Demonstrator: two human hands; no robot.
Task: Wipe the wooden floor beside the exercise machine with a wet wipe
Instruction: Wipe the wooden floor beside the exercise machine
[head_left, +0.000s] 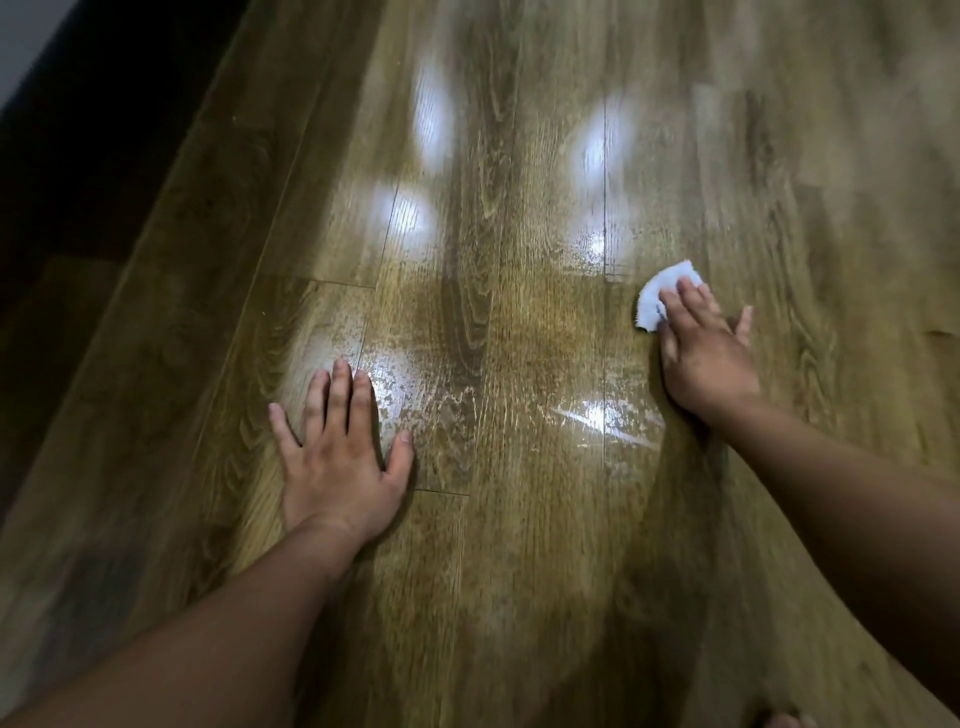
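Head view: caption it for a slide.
Right hand presses a white wipe on the wooden floor; left hand rests flat.

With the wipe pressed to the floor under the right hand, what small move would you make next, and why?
Probably slide the right hand and wipe further right: the floor between the hands already shines wet, while the boards right of the wipe look dull and dry.

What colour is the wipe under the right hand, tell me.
The wipe is white; head view.
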